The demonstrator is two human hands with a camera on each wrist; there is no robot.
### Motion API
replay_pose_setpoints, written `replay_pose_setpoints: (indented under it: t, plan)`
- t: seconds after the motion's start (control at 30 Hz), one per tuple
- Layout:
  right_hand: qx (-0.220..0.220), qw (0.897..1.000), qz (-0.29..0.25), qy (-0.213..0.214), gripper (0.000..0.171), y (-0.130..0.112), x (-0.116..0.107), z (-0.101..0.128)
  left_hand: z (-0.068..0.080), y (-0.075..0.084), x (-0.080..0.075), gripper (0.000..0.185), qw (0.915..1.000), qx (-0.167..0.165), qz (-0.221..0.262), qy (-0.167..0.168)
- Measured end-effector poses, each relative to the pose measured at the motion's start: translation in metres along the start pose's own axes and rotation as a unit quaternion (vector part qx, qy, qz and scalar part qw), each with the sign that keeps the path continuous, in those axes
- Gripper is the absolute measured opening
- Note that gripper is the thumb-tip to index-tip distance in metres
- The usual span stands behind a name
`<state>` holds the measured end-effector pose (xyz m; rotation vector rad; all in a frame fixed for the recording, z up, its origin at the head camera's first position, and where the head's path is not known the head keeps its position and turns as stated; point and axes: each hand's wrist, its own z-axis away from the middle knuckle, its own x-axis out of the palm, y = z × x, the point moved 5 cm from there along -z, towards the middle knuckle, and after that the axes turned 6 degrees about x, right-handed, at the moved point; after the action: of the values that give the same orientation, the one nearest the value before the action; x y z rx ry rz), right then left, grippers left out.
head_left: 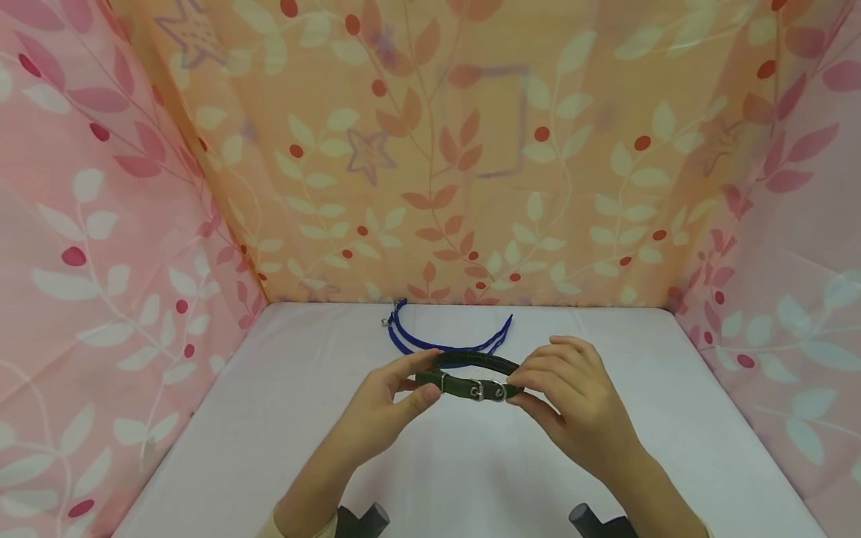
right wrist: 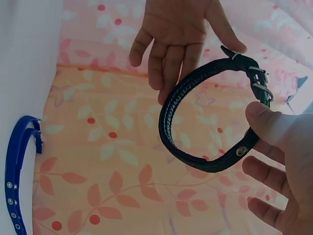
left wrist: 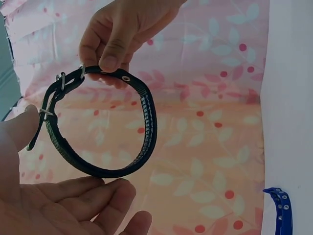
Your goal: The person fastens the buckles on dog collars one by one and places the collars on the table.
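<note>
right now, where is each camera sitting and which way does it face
Head: worn on the head, facing forward and down over the white table; left hand, right hand and forearms show.
Left wrist: on that wrist, facing the dark green metal-buckled collar; left hand lower left, right hand at top.
Right wrist: on that wrist, facing the same collar; right hand lower right, left hand at top.
Shared by both wrist views: both hands, the collar, and a blue strap with metal eyelets near one side edge.

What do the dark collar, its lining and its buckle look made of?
Collar: perhaps leather or imitation leather, smooth with a faint sheen. Lining: possibly woven fabric, judging by its coarse, patterned texture. Buckle: likely polished metal, being silvery and bright.
</note>
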<state>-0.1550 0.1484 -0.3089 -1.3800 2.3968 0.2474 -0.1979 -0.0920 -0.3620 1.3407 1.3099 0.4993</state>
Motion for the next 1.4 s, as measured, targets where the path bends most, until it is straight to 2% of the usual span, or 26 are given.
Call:
replay_pose_setpoints:
  t: [0.13, 0.23, 0.33, 0.4, 0.47, 0.63, 0.8, 0.97, 1.1, 1.17, 1.4]
  plan:
    - [-0.005, 1.0, -0.021, -0.006, 0.028, 0.0, 0.0, 0.0, 0.002, 0.003, 0.0, 0.062, 1.0, 0.006, 0.004, -0.004]
    - [0.007, 0.999, -0.042, -0.023, 0.028, 0.003, 0.001, 0.002, 0.002, 0.007, -0.002, 0.062, 0.9997, 0.018, 0.011, -0.007]
    - [0.048, 0.996, -0.055, -0.053, 0.036, 0.01, 0.002, 0.006, 0.002, 0.011, -0.003, 0.061, 0.999, 0.033, 0.023, -0.019]
    - [0.09, 0.991, -0.056, -0.08, 0.047, 0.016, 0.003, 0.01, 0.002, 0.012, -0.003, 0.06, 0.9983, 0.043, 0.027, -0.027]
    - [0.141, 0.983, -0.051, -0.11, 0.061, 0.022, 0.005, 0.014, 0.001, 0.014, -0.004, 0.059, 0.9974, 0.06, 0.023, -0.032]
    - [0.256, 0.95, -0.042, -0.175, 0.09, 0.034, 0.01, 0.024, -0.001, 0.016, -0.007, 0.064, 0.9931, 0.114, 0.003, -0.026]
    - [0.318, 0.927, -0.074, -0.185, 0.094, 0.04, 0.014, 0.027, -0.004, 0.02, -0.008, 0.071, 0.9896, 0.142, -0.001, -0.024]
    - [0.357, 0.909, -0.112, -0.185, 0.092, 0.042, 0.018, 0.029, -0.006, 0.022, -0.009, 0.077, 0.9898, 0.14, 0.01, -0.024]
    - [0.387, 0.895, -0.131, -0.182, 0.087, 0.044, 0.021, 0.032, -0.008, 0.016, -0.01, 0.078, 0.9906, 0.136, 0.005, -0.012]
    - [0.396, 0.89, -0.135, -0.178, 0.086, 0.045, 0.023, 0.035, -0.009, 0.011, -0.009, 0.078, 0.9916, 0.129, 0.005, -0.008]
    - [0.436, 0.86, -0.165, -0.209, 0.084, 0.049, 0.046, 0.056, -0.003, -0.022, -0.01, 0.078, 0.997, 0.077, -0.009, 0.009]
